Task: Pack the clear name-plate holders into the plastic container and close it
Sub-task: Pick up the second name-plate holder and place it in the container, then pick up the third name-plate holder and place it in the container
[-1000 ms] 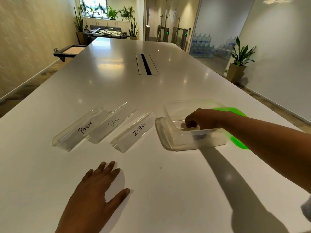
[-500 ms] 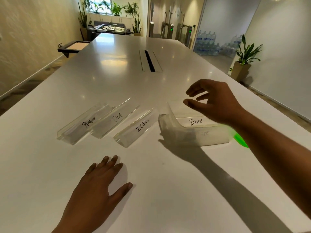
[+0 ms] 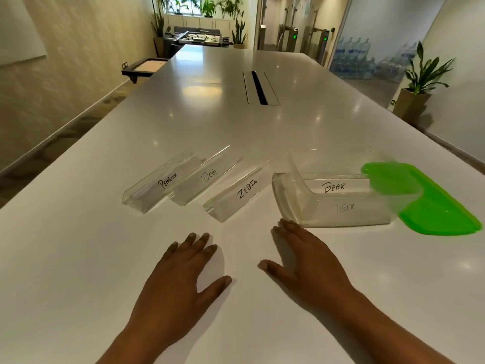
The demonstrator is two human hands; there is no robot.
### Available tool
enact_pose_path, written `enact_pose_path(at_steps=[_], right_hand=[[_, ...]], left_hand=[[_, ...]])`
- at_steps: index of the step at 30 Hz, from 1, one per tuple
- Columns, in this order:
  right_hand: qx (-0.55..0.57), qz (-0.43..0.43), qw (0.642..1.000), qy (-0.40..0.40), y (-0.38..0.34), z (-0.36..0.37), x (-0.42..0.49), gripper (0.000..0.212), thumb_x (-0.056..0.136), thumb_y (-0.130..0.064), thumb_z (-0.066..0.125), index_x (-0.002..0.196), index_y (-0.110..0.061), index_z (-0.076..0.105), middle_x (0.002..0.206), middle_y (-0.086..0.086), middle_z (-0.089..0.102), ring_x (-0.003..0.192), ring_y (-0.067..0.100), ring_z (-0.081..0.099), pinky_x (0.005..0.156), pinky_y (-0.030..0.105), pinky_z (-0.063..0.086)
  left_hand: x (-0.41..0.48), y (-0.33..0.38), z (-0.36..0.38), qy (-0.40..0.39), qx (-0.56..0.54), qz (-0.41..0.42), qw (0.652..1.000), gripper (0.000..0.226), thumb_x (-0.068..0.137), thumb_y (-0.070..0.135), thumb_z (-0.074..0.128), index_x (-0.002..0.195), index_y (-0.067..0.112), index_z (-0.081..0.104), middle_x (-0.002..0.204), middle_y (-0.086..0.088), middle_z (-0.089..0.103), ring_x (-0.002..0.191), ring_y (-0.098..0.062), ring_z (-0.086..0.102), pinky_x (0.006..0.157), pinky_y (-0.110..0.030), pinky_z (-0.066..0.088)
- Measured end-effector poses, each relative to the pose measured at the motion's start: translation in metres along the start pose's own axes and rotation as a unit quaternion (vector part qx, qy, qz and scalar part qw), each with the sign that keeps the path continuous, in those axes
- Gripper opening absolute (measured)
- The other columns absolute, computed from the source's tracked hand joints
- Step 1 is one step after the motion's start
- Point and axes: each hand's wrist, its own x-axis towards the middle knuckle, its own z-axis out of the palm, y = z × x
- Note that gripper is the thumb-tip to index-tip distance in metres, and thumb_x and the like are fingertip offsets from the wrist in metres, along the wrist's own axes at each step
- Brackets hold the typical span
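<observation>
Three clear name-plate holders lie side by side on the white table (image 3: 78,271): PENGUIN (image 3: 160,183), DOG (image 3: 204,177) and ZEBRA (image 3: 240,193). To their right stands the open clear plastic container (image 3: 291,206), with the BEAR holder (image 3: 334,186) and the TIGER holder (image 3: 346,207) inside it. Its green lid (image 3: 441,208) lies flat partly under the container's right end. My left hand (image 3: 181,282) rests flat on the table below the holders. My right hand (image 3: 309,264) also lies flat, fingertips just short of the container's near left corner. Both hands hold nothing.
A cable slot (image 3: 258,88) is set into the table's middle further back. A potted plant (image 3: 417,85) stands on the floor off the right edge, and a dark tray table (image 3: 143,68) off the left edge.
My right hand has left the container, where the BEAR holder now lies, and come down flat on the table in front of it. My left hand stays flat.
</observation>
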Motion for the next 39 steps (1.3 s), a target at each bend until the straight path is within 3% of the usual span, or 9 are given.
enact_pose_path(at_steps=[4,13,20,23,25,28,31,34,39], right_hand=[[-0.019,-0.014,1.0,-0.015,0.0,0.005,0.001,0.08,0.082,-0.074,0.035,0.146,-0.027,0.036,0.156,-0.006,0.029,0.145,0.009,0.018,0.115,0.024,0.015],[0.005,-0.002,1.0,-0.011,0.005,0.006,0.003,0.079,0.08,-0.075,0.039,0.145,-0.031,0.038,0.155,-0.011,0.029,0.144,0.005,0.018,0.114,0.026,0.02],[-0.01,-0.015,1.0,-0.012,0.005,0.003,0.002,0.086,0.075,-0.082,0.028,0.145,-0.033,0.036,0.154,-0.019,0.026,0.141,-0.004,0.012,0.109,0.018,0.013],[-0.008,-0.022,1.0,-0.011,0.008,0.006,0.006,0.093,0.069,-0.089,0.019,0.144,-0.037,0.037,0.15,-0.024,0.023,0.138,-0.008,0.01,0.107,0.017,0.011],[-0.018,-0.028,0.999,-0.018,0.011,0.009,0.01,0.095,0.066,-0.091,0.018,0.141,-0.037,0.041,0.146,-0.025,0.026,0.135,-0.008,0.014,0.106,0.017,0.013],[-0.047,-0.045,0.997,-0.05,0.017,0.012,0.018,0.084,0.075,-0.085,0.028,0.122,-0.026,0.065,0.133,-0.007,0.059,0.125,0.005,0.042,0.095,0.028,0.035],[-0.081,-0.051,0.995,0.002,0.022,0.018,0.022,0.081,0.078,-0.082,0.03,0.106,-0.02,0.074,0.115,0.002,0.071,0.109,0.02,0.063,0.083,0.032,0.043],[-0.088,-0.062,0.993,0.051,0.027,0.026,0.023,0.082,0.079,-0.081,0.03,0.103,-0.017,0.075,0.111,0.005,0.072,0.102,0.027,0.068,0.081,0.038,0.046],[-0.108,-0.078,0.99,0.045,0.028,0.025,0.027,0.082,0.081,-0.08,0.028,0.102,-0.016,0.075,0.11,0.006,0.073,0.1,0.028,0.069,0.078,0.037,0.049]], left_hand=[[0.0,-0.001,0.0,0.001,-0.005,-0.002,1.0,0.082,0.077,0.083,0.017,0.144,0.038,0.033,0.156,0.022,0.015,0.144,0.003,0.003,0.119,-0.028,0.006],[-0.001,0.001,-0.003,0.012,-0.032,0.006,0.999,0.075,0.079,0.078,0.029,0.142,0.038,0.038,0.152,0.024,0.016,0.144,0.004,0.006,0.12,-0.029,0.009],[0.016,-0.009,-0.029,0.125,-0.133,-0.01,0.983,0.05,0.078,0.068,0.054,0.116,0.038,0.064,0.134,0.03,0.05,0.124,0.008,0.046,0.103,-0.025,0.044],[0.035,-0.028,-0.049,0.198,-0.163,-0.022,0.966,0.033,0.079,0.057,0.063,0.105,0.037,0.067,0.125,0.024,0.059,0.112,0.007,0.056,0.09,-0.005,0.041],[0.049,-0.04,-0.06,0.262,-0.192,-0.035,0.945,0.021,0.079,0.045,0.068,0.098,0.036,0.067,0.117,0.022,0.064,0.107,0.006,0.059,0.083,-0.005,0.04],[0.07,-0.058,-0.07,0.318,-0.207,-0.072,0.922,0.019,0.082,0.031,0.071,0.099,0.032,0.065,0.11,0.021,0.064,0.1,0.003,0.061,0.079,-0.016,0.048],[0.087,-0.075,-0.069,0.31,-0.157,-0.127,0.929,0.026,0.083,0.03,0.069,0.108,0.024,0.064,0.112,0.011,0.065,0.103,-0.012,0.061,0.084,-0.02,0.041],[0.098,-0.087,-0.062,0.268,-0.127,-0.188,0.936,0.039,0.084,0.036,0.066,0.119,0.022,0.061,0.121,0.004,0.065,0.109,-0.017,0.06,0.086,-0.022,0.041],[0.106,-0.097,-0.055,0.244,-0.14,-0.209,0.937,0.047,0.083,0.038,0.067,0.125,0.019,0.06,0.123,-0.002,0.067,0.109,-0.021,0.063,0.093,-0.033,0.049]])
